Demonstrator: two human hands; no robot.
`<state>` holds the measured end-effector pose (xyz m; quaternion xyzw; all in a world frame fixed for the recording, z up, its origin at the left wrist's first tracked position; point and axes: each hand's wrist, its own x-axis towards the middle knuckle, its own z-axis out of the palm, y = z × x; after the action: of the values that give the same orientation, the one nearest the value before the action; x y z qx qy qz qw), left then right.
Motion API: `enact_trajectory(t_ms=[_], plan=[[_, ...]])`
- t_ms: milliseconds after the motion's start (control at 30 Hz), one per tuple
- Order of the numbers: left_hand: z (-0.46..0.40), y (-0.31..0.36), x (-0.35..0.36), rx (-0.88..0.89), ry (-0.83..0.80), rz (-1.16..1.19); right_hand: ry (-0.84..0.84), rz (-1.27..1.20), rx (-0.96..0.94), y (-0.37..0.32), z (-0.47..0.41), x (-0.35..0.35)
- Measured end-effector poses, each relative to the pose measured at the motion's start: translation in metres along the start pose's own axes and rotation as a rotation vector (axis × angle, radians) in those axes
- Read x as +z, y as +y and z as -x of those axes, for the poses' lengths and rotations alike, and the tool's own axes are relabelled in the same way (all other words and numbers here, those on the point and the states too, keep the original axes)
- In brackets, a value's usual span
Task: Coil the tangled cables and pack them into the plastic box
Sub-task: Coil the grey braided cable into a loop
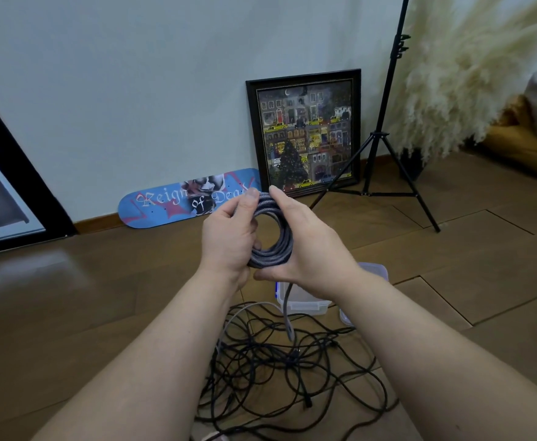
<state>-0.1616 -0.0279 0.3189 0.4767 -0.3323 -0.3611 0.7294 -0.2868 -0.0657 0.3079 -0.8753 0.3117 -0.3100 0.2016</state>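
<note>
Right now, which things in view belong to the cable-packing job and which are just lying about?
Job: grey coiled cable, held by both hands (left, right); tangled black cables on the floor; plastic box.

Lying about: skateboard deck, framed picture, tripod stand, pampas grass.

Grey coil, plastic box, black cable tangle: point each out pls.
grey coil (272,249): head view, lower arc of the loops, between both hands.
plastic box (305,305): head view, its clear front wall, below the right wrist.
black cable tangle (280,361): head view, dense knot on the floor.
</note>
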Motion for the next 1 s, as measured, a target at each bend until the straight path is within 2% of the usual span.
enact_trajectory(t_ms=[167,333,500,733,867,1000], plan=[[-0.003,-0.001,-0.001,0.024,-0.025,-0.019,0.085,0.045,0.045,-0.001,-0.002,-0.001],[0.001,0.005,0.004,0.015,-0.100,-0.082,-0.002,-0.089,0.037,0.002,-0.005,-0.004],[0.002,0.009,0.003,-0.062,-0.160,-0.037,0.003,-0.195,0.045,0.003,-0.004,0.000],[0.000,-0.001,-0.006,0.144,-0.065,-0.311,0.014,-0.169,0.071,0.001,-0.006,0.006],[0.001,0.004,-0.004,0.045,-0.090,-0.166,0.004,-0.180,0.056,-0.003,-0.005,0.002],[0.002,0.003,-0.003,0.044,-0.105,-0.164,-0.030,-0.249,0.056,-0.002,-0.005,0.002]])
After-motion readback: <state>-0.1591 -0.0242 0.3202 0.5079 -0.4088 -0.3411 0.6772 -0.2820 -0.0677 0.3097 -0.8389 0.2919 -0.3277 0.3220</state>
